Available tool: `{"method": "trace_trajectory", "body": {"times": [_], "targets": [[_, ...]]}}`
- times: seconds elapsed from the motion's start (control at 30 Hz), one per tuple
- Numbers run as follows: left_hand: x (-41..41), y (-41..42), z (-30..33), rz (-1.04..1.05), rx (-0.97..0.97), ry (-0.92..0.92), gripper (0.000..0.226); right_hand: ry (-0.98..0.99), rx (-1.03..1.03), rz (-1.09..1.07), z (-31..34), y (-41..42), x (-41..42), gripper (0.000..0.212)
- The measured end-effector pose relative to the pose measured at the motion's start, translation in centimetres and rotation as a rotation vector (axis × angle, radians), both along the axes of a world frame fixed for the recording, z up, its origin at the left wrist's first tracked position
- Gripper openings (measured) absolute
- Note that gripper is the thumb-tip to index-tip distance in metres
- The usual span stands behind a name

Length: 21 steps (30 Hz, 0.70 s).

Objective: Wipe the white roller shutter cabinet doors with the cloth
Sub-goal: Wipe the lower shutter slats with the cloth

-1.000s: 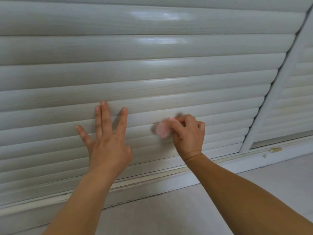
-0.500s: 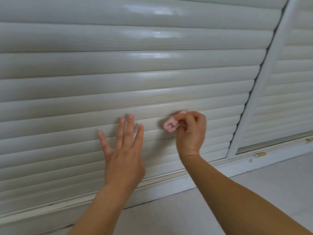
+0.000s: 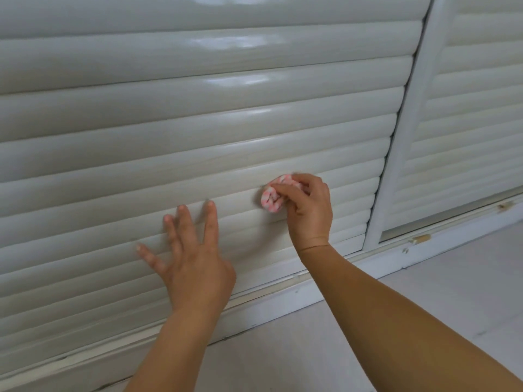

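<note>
- The right hand [image 3: 308, 210] is pinching the bunched cloth [image 3: 271, 197] against a lower slat of the left door [image 3: 198, 137].
- The left hand [image 3: 192, 250], fingers spread, is bracing the slats beside it.
- Best: wiping along each slat, pressing into the grooves.

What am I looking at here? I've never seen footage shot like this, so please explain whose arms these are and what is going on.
The camera sits on a person's head, looking forward and down, so both arms are that person's own. The left hand lies with spread fingers on the white roller shutter door. The right hand grips a bunched pink-and-white cloth against a slat. A white frame post separates a second shutter door on the right. Below runs a white bottom rail and a pale floor.
</note>
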State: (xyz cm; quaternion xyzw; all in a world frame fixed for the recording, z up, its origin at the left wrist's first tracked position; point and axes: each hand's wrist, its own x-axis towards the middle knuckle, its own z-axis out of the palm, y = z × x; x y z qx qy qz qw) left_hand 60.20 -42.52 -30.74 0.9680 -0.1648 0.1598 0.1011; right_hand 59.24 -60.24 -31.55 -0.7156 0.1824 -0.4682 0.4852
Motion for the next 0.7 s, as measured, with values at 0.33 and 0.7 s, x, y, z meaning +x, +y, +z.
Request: {"method": "trace_trajectory", "body": {"times": [0.33, 0.7], "targets": [[-0.2, -1.5, 0.3, 0.025, -0.057, 0.037, 0.098, -0.498, 0.898, -0.251, 1.7, -6.3, -0.1, 0.027], [0.1, -3.6, 0.3, 0.053, -0.149, 0.081, 0.093, 0.071, -0.143, -0.014, -1.4, 5.4, 0.9, 0.014]]}}
